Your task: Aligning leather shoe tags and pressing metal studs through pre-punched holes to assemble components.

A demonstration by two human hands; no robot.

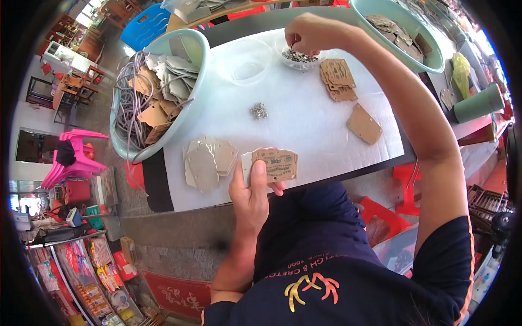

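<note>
My left hand [251,190] grips a brown printed board [280,164] near the table's front edge, thumb on its face. A pale piece lies against the board's left side under the thumb. At the far side, my right hand [310,35] dips its bent fingertips into a clear round bowl [304,64] of small metal parts [296,56]. What those fingers pinch, if anything, is hidden. A small heap of shiny metal bits [259,111] lies mid-table. Left of my left hand are pale grey notched boards [202,167]. Brown boards [338,79] are stacked below my right forearm, with a single brown board [365,124] nearer me.
At the left, a pale green tub [202,60] holds boards and grey cords. Another tub [435,64] of boards stands at the far right. A clear lid or dish [243,62] rests on the white sheet [310,119]. A green cylinder [478,104] lies at the right.
</note>
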